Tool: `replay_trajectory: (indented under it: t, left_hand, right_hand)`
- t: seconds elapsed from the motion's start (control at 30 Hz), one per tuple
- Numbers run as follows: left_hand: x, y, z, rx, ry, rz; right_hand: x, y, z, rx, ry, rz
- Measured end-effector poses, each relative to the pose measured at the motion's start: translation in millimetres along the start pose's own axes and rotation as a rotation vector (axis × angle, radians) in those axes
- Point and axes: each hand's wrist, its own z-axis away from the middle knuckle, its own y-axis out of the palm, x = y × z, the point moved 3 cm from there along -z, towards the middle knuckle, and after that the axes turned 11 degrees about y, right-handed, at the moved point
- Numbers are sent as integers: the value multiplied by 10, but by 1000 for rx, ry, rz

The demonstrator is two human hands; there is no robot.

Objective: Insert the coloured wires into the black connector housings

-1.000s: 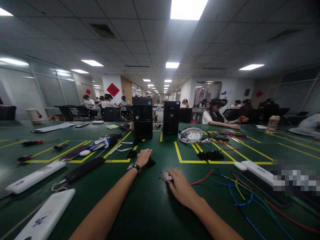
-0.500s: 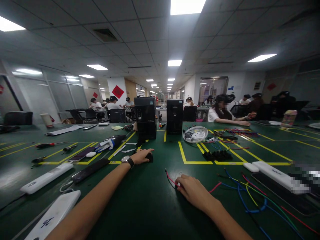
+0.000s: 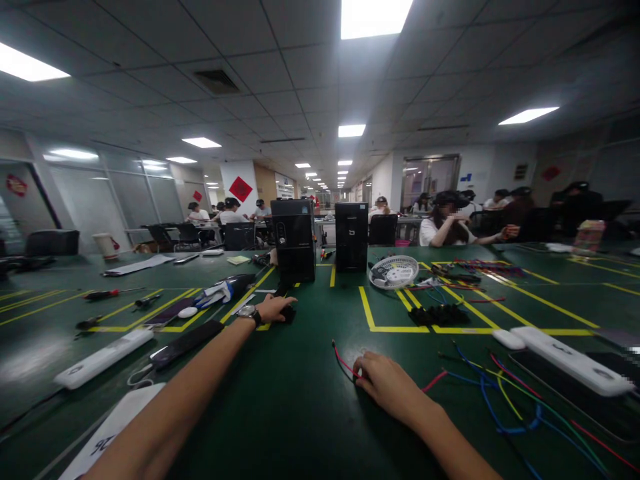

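Observation:
My left hand (image 3: 274,309), with a watch at the wrist, reaches out over the table and has its fingers on a small black piece (image 3: 288,314). The hand covers part of this piece, and its kind is not clear. Nearer to me, my right hand (image 3: 384,379) rests low over the tabletop, fingers closed on a red wire (image 3: 342,361). One end of the wire sticks out to the left, its tip dark. More loose coloured wires (image 3: 485,380) lie to the right of that hand.
Two black computer towers (image 3: 295,243) stand ahead on the green table (image 3: 310,413). A white round basket (image 3: 394,273) and a cluster of black pieces (image 3: 440,315) sit to the right. White power strips (image 3: 105,358) lie at left and right. A person (image 3: 445,223) sits opposite.
My left hand has shifted a little left with the small black piece. My right hand stays on the red wire. The person opposite has raised one arm towards the head.

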Motion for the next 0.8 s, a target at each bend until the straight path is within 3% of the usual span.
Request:
replay_trajectory:
  t: [0.13, 0.3, 0.4, 0.53, 0.67, 0.8]
  left_hand:
    - [23, 16, 6, 43, -1, -73]
    - [-52, -4, 40, 17, 9, -115]
    - [-227, -81, 132, -88, 59, -139]
    - [-634, -320, 391, -214, 234, -224]
    - [-1065, -761, 742, -320, 332, -323]
    - [-1410, -1142, 966, -351, 355, -362]
  right_hand:
    - [4, 0, 0, -5, 0, -22]
    - [-43, -64, 35, 20, 10, -23]
    - [-94, -119, 68, 15, -5, -17]
    - [-46, -64, 54, 3, -14, -78]
    - [400, 173, -174, 42, -79, -179]
    - [1275, 443, -615, 35, -93, -201]
